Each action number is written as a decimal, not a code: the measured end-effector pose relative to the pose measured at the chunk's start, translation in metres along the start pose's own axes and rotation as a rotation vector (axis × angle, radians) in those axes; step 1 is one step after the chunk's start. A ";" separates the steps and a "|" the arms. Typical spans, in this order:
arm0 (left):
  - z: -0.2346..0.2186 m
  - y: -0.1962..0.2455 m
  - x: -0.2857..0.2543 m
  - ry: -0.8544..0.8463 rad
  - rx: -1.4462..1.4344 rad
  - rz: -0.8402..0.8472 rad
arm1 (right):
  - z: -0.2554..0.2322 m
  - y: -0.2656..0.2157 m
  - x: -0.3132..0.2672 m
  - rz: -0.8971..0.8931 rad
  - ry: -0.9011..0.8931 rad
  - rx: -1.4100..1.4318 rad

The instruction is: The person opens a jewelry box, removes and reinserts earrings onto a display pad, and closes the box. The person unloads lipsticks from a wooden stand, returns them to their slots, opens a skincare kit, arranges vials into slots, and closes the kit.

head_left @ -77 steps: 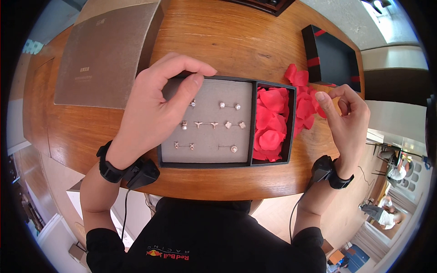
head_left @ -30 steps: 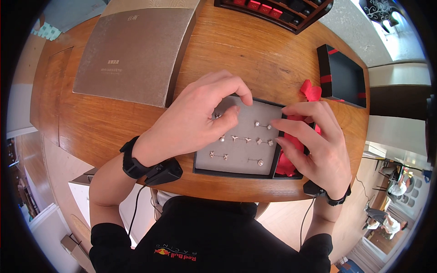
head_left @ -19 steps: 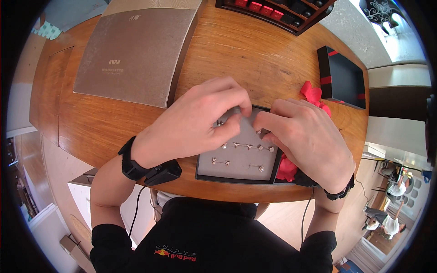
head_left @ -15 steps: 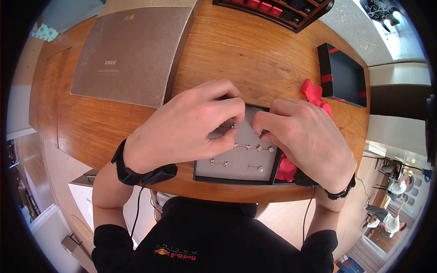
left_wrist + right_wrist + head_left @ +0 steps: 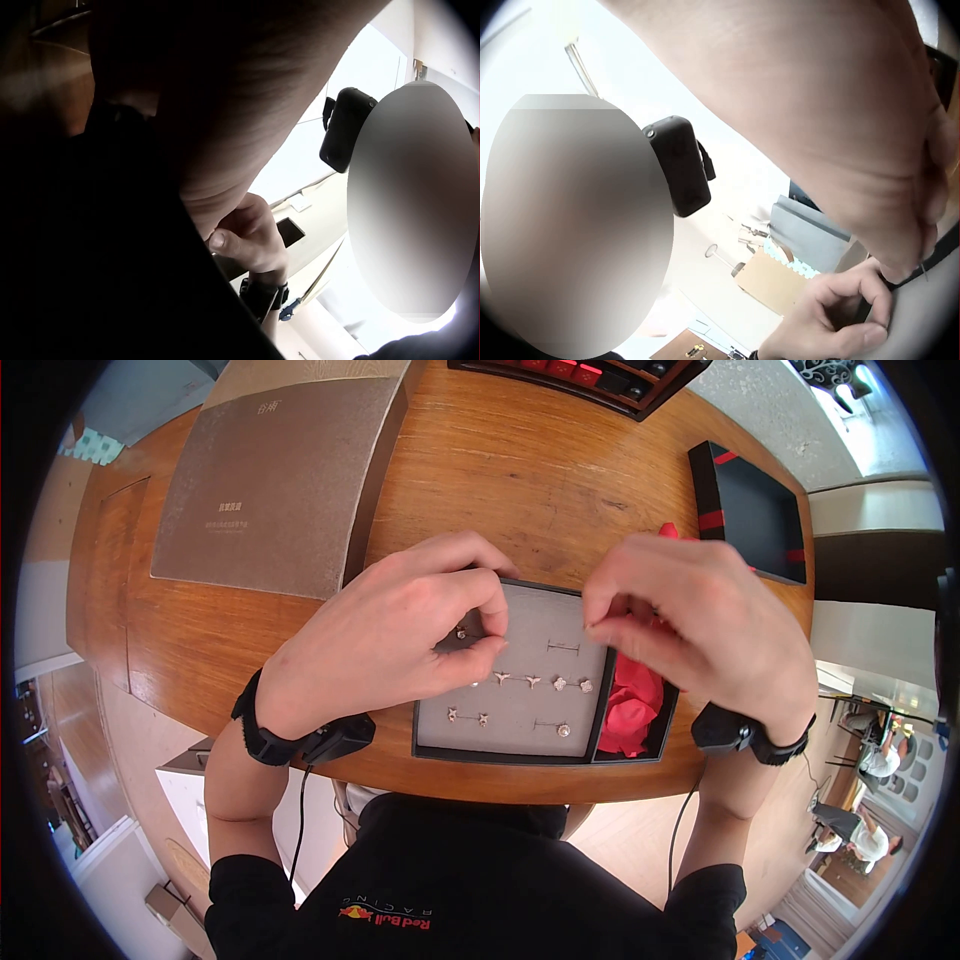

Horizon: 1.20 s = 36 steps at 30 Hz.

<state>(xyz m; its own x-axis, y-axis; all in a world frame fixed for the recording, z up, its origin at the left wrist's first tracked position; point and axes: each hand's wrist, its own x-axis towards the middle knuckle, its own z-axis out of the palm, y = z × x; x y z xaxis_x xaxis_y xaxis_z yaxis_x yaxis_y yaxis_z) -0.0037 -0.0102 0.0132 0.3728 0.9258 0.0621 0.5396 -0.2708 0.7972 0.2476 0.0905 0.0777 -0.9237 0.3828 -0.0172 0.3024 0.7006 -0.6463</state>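
Observation:
In the head view, a black box [image 5: 505, 758] holds a grey pad [image 5: 535, 605] with rows of small earrings, including clover-shaped ones [image 5: 572, 684] and a stud [image 5: 564, 730]. My right hand [image 5: 715, 625] is raised over the box's right part, thumb and index finger pinched together. The right wrist view shows a thin pin [image 5: 925, 271] sticking out from those fingertips, an earring mostly hidden. On the pad's upper right, a bare slot [image 5: 563, 648] shows. My left hand [image 5: 390, 645] lies over the upper left of the pad, fingers loosely curved, near an earring [image 5: 461, 631].
Red petals [image 5: 630, 705] fill the box's right compartment. Behind on the wooden table [image 5: 490, 470] stand a large brown box [image 5: 265, 490] at left, a dark wooden rack [image 5: 640, 395] and a black lid with red ribbon [image 5: 757, 510] at right.
My right hand came in from the right to the upper-right earring pair, pinched there, then lifted away rightward. That slot no longer shows its studs. My left hand shifted slightly left.

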 end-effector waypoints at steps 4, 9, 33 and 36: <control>0.000 0.001 -0.001 0.014 0.021 0.028 | 0.001 0.012 0.006 0.063 0.175 -0.008; 0.000 0.000 0.000 0.055 0.074 0.095 | 0.018 0.034 0.010 0.156 0.213 -0.153; -0.005 0.000 0.002 0.097 -0.399 -0.028 | 0.000 0.025 -0.001 0.144 -0.141 0.116; 0.002 0.002 0.006 0.192 -0.447 -0.141 | 0.003 0.016 0.000 0.149 -0.174 0.069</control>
<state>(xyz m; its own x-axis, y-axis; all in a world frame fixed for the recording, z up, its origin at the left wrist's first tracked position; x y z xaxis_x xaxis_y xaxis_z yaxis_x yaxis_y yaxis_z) 0.0009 -0.0058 0.0143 0.1516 0.9884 0.0114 0.1826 -0.0393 0.9824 0.2513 0.1001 0.0651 -0.8985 0.3650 -0.2437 0.4271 0.5994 -0.6770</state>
